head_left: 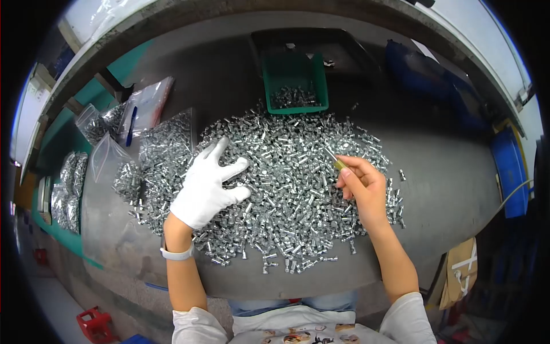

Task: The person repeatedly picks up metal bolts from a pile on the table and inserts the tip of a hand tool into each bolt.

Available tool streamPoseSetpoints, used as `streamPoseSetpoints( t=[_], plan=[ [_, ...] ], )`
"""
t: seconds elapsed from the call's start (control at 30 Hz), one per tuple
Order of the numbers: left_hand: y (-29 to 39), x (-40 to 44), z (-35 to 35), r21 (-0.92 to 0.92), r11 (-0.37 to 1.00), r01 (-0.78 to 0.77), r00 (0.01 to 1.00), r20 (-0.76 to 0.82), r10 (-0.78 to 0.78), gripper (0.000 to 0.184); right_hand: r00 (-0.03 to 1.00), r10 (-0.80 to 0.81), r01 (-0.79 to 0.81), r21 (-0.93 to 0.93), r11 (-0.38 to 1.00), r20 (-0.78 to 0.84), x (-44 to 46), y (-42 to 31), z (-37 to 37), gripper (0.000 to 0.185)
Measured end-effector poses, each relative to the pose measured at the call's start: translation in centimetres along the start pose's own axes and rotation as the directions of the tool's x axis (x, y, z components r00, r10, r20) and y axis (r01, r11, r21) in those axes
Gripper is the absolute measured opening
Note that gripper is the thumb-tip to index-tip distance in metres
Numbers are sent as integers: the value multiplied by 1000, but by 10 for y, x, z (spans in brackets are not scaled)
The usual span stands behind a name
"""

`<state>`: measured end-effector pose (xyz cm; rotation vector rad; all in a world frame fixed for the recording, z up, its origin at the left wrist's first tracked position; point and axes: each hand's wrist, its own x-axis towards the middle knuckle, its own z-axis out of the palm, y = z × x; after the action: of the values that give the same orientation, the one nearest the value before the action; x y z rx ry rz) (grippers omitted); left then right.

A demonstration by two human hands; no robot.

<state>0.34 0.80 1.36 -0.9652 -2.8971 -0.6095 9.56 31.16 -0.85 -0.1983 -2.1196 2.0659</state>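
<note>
A wide heap of small shiny metal fasteners [286, 200] covers the middle of the dark table. My left hand [209, 186], in a white glove, rests over the heap's left part with its fingers apart. I cannot make out anything held in it. Bare and pinched, my right hand [362, 186] grips a small tool with a yellow-green handle [340, 164] above the heap's right side. Its thin metal tip points up and left, over the fasteners. Whether the tip touches any of them cannot be told.
Behind the heap stands a green bin [298, 106] with fasteners inside. Filled plastic bags [127, 178] and a blue pen [132, 126] lie to the left. More packed bags [69, 195] sit at the far left. A blue container [509, 172] is on the right.
</note>
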Motion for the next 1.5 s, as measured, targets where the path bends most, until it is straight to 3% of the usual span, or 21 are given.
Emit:
streamPoseSetpoints(
  t=[0.07,0.17,0.2,0.43,0.53,0.6,0.67,0.7,0.73,0.77,0.87,0.97,1.0,1.1,1.13,1.23,1.27,1.3,1.43,1.5],
  plan=[
    [0,1,2,-9,999,51,997,66,-51,54,1000,22,-22,6,1000,7,-1,0,1,28],
    [11,2,8,-8,993,117,993,30,-116,45,999,44,-44,8,999,28,-3,-3,4,28],
    [13,2,12,-28,995,98,995,-31,-99,37,999,34,-35,20,999,33,-3,-3,7,28],
    [7,6,20,-72,996,50,994,-93,-56,29,998,31,-31,5,1000,56,-6,-3,10,28],
    [6,9,24,-30,999,-42,971,-238,34,21,998,14,-14,1,1000,60,-7,-4,11,28],
    [16,9,20,-333,941,57,942,-294,-161,18,998,6,-6,-2,1000,63,-7,-5,11,28],
    [32,8,10,-633,757,160,881,-255,-399,20,998,4,-3,-11,1000,62,-8,-6,12,28],
    [27,7,11,-813,572,110,886,-181,-428,25,998,-1,2,-11,1000,71,-9,-5,12,28],
    [25,4,10,-950,304,68,910,-66,-409,26,997,-5,6,-11,1000,78,-9,-4,12,28],
    [24,1,9,-999,5,43,934,39,-355,28,996,-9,10,-11,1000,85,-9,-3,12,28],
    [18,2,16,-828,-556,81,979,172,-114,33,995,-16,18,-23,1000,94,-10,0,13,29],
    [26,8,19,-782,-601,165,948,295,-122,36,995,-1,5,-46,999,101,-11,-1,13,29],
    [19,7,24,-768,-614,185,964,262,-37,33,995,-10,14,-46,999,98,-11,0,13,29],
    [39,7,17,-918,-343,198,913,300,-276,32,995,-31,36,-47,998,96,-11,1,14,29],
    [42,5,19,-965,-204,165,925,223,-308,30,994,-33,38,-50,998,100,-11,1,14,29],
    [47,6,19,-968,-99,230,931,248,-269,33,993,-82,91,-99,991,89,-13,-2,15,29],
    [49,6,18,-969,15,248,934,235,-269,31,991,-107,117,-120,986,84,-15,-4,17,28],
    [51,4,18,-954,147,262,940,217,-264,30,982,-154,171,-178,969,105,-17,-6,17,28],
    [62,0,30,-909,320,268,948,190,-254,30,917,-358,399,-350,848,177,-25,-13,22,29],
    [67,-5,34,-850,506,149,984,74,-165,30,879,-422,477,-390,788,221,-28,-10,26,30]
  ],
)
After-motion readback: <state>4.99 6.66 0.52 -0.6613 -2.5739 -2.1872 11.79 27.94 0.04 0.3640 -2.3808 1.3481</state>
